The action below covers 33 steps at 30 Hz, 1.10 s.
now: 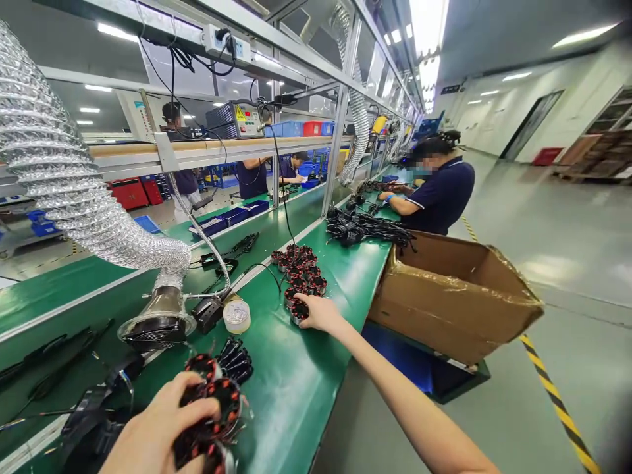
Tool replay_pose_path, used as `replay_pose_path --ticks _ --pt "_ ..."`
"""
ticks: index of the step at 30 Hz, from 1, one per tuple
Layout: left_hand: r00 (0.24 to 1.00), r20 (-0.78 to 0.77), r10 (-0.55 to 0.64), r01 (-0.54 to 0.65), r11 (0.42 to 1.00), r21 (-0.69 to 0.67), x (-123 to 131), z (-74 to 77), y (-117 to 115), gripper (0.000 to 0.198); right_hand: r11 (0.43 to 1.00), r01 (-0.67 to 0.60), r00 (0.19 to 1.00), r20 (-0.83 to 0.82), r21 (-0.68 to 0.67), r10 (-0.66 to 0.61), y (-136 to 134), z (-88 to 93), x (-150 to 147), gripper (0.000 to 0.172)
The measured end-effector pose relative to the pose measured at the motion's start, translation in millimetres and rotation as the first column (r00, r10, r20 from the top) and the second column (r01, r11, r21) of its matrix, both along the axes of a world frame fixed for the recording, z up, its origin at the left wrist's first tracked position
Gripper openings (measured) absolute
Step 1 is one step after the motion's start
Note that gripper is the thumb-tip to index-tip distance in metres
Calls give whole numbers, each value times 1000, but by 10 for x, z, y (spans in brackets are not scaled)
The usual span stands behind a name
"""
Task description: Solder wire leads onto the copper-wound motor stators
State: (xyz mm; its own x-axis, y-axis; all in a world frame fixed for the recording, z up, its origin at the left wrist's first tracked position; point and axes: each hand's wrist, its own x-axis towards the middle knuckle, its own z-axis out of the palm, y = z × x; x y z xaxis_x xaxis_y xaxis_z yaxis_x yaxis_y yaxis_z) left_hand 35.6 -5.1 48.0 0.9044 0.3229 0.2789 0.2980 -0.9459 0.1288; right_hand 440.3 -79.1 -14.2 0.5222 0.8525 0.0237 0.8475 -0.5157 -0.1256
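A factory assembly floor, shown by the green-topped workbench [276, 375], silvery exhaust duct [64, 164] and uniformed co-worker [447, 187].

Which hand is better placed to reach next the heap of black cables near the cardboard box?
Probably the right hand: it reaches farther along the green bench, nearer the heap, though it grasps a red-and-black coil. The left hand is farther back, on other coils.

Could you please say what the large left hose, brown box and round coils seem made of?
Hose: probably metal foil, crinkled and shiny. Box: probably cardboard, with matt brown walls and glossy tape. Coils: silvery rims look metallic; red parts might be coated wire.
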Motion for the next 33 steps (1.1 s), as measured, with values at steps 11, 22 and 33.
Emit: replay_pose_path --ticks 11,22,33 --pt "939 -336 71 -133 978 -164 2129 -402 -77 39 777 -200 978 169 597 121 -303 -689 85 41" --pt "1000 -8 -4 2 979 -204 2028 -139 424 42 571 -291 956 254 767 146 -324 -817 154 21" --pt "791 68 608 -612 783 113 -564 -298 -1230 32 275 -586 802 495 763 336 -371 -839 60 17"
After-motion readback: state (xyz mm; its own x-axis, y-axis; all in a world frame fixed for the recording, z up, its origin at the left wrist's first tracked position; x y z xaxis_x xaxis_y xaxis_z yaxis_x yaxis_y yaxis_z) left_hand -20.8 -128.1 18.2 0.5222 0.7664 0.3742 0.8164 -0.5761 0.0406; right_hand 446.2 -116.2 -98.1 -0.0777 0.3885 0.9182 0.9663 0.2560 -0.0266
